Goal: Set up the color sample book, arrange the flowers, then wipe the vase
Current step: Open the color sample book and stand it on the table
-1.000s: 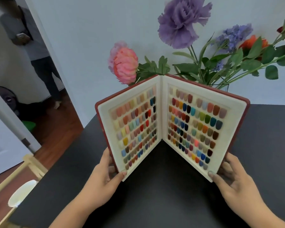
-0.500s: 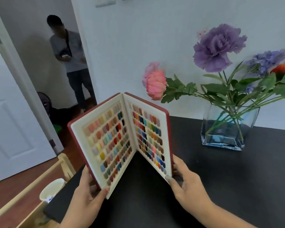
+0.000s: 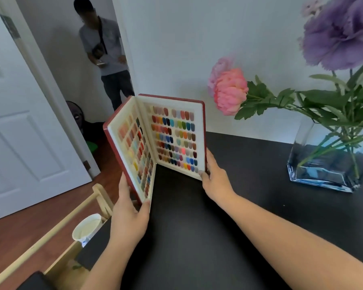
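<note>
I see my left hand [image 3: 130, 214] and right hand [image 3: 215, 181] each pinching a cover of the red-bound, cream-lined colour sample book [image 3: 155, 143], upright at ten o'clock on the black table [image 3: 239, 227]; opened narrowly near the edge, it may topple off.

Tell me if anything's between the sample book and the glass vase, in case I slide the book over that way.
Nothing visible. The table is bare between the color sample book and the vase. Only the right hand sits on that side, gripping the cover's edge. The pink flower hangs above the gap, not in it.
</note>
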The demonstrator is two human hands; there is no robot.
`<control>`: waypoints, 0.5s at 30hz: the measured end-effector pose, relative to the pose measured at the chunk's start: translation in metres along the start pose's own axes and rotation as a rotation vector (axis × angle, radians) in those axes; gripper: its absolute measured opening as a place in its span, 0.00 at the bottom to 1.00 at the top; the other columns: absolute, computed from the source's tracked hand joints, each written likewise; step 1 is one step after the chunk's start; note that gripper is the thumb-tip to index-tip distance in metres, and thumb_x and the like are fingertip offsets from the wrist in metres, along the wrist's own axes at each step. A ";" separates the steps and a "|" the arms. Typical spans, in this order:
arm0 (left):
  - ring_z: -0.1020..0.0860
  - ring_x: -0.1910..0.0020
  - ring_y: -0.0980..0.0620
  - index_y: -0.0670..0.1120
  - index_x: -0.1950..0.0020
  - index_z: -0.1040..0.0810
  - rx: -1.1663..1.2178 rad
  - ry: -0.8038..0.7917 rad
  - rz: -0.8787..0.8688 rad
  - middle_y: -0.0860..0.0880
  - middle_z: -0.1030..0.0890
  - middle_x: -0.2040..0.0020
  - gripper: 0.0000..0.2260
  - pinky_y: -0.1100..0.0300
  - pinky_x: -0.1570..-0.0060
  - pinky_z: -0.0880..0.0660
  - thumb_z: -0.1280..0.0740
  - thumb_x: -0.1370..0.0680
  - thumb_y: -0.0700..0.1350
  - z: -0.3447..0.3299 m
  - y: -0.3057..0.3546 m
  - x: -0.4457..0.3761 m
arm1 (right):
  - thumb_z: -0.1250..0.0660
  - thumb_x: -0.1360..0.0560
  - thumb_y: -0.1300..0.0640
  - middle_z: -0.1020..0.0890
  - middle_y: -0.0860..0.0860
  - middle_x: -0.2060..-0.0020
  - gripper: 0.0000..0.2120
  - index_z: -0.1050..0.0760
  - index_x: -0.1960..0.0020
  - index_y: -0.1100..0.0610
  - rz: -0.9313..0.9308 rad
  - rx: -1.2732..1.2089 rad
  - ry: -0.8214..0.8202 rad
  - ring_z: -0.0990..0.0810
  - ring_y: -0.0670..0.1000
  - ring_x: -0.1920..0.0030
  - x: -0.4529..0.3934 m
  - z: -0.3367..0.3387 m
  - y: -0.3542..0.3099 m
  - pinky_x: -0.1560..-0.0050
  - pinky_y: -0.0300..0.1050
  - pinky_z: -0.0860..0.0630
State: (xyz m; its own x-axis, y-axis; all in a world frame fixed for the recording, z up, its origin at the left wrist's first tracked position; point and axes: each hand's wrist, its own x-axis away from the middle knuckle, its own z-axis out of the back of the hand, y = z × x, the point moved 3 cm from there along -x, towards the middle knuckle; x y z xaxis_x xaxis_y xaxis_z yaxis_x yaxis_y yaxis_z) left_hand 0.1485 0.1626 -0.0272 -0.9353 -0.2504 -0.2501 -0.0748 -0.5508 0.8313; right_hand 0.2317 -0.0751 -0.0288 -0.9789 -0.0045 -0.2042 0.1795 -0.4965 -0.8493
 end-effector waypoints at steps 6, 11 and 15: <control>0.25 0.36 0.49 0.76 0.30 0.61 -0.046 0.000 -0.007 0.53 0.30 0.28 0.48 0.48 0.46 0.21 0.29 0.24 0.42 -0.017 0.004 -0.017 | 0.40 0.21 0.62 0.26 0.46 0.33 0.41 0.61 0.27 0.30 -0.032 -0.008 0.061 0.27 0.43 0.43 -0.062 0.009 0.023 0.41 0.36 0.35; 0.29 0.32 0.52 0.75 0.28 0.62 -0.056 0.014 -0.039 0.56 0.32 0.27 0.49 0.53 0.45 0.24 0.29 0.25 0.41 -0.025 0.002 -0.027 | 0.41 0.22 0.64 0.26 0.45 0.33 0.43 0.63 0.29 0.27 -0.041 0.005 0.036 0.27 0.44 0.42 -0.104 0.012 0.034 0.40 0.37 0.37; 0.31 0.30 0.52 0.78 0.32 0.64 -0.077 0.012 -0.054 0.57 0.34 0.26 0.50 0.51 0.44 0.24 0.28 0.25 0.41 -0.033 0.005 -0.040 | 0.41 0.21 0.64 0.27 0.48 0.32 0.43 0.63 0.27 0.30 -0.041 0.011 0.019 0.26 0.47 0.40 -0.129 0.011 0.039 0.41 0.38 0.36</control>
State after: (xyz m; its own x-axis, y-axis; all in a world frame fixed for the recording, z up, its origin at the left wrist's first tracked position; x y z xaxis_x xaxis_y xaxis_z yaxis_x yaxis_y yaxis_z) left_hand 0.1968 0.1442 -0.0295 -0.9263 -0.2283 -0.2997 -0.0974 -0.6234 0.7758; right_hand 0.3636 -0.1036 -0.0300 -0.9834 0.0327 -0.1784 0.1378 -0.5053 -0.8519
